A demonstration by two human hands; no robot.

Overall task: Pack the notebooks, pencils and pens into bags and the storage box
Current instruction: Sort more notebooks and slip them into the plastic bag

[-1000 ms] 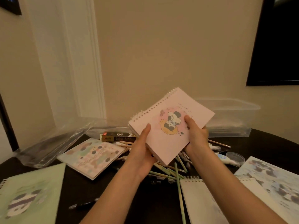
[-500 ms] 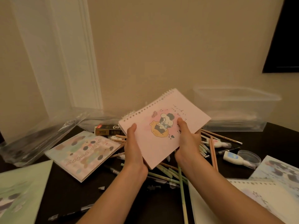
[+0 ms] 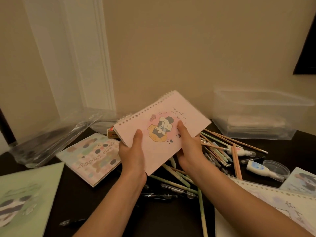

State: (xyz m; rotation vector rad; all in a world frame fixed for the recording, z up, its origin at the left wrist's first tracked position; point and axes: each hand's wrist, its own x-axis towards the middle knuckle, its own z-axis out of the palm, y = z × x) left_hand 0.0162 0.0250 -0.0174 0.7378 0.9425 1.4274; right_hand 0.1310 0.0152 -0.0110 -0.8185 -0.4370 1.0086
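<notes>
your left hand (image 3: 133,154) + right hand (image 3: 189,147) both grip pink notebook (image 3: 164,117), held above pencils (image 3: 215,149) | bag (image 3: 51,139) at 10 o'clock, storage box (image 3: 256,120) at 2 | risk: limp bag mouth folds shut, spiral snags on entry

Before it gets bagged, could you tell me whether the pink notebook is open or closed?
Closed: the pink notebook shows only its illustrated cover, held between the left hand and right hand.

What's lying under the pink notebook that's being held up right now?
Below the pink notebook, pale green pencils and dark pens stick out past its lower edge. Whatever lies directly beneath it is covered.
</notes>
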